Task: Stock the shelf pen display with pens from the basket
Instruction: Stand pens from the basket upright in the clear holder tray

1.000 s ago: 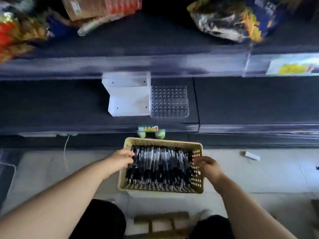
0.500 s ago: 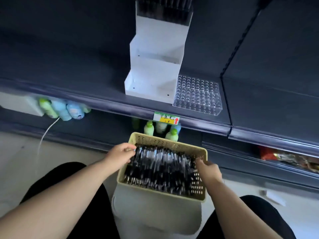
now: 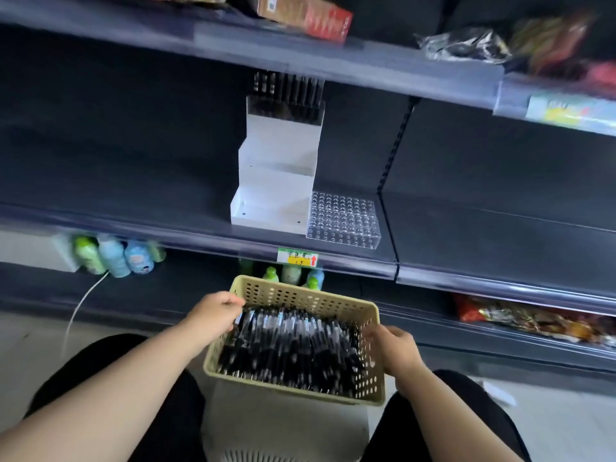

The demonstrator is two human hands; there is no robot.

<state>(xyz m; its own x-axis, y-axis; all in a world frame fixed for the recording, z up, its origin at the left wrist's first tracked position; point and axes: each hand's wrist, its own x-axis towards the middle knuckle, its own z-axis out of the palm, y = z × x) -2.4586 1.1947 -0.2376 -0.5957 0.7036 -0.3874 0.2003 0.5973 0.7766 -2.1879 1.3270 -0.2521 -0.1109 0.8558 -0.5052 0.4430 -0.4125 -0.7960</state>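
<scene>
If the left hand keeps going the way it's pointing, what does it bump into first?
The pens in the basket; the left hand looks nearly touching them, though blur hides contact.

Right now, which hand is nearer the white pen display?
Left. The left hand is at the basket's far left corner, below the display; the right hand holds its right rim, farther back.

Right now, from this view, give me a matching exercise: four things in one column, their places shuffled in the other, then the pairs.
1 basket
2 clear holed block
3 red box
4 price tag

A top shelf
B shelf edge below the white stand
C between the left hand and right hand
D right of the white stand, same shelf

Pairs: 1-C, 2-D, 3-A, 4-B
</scene>
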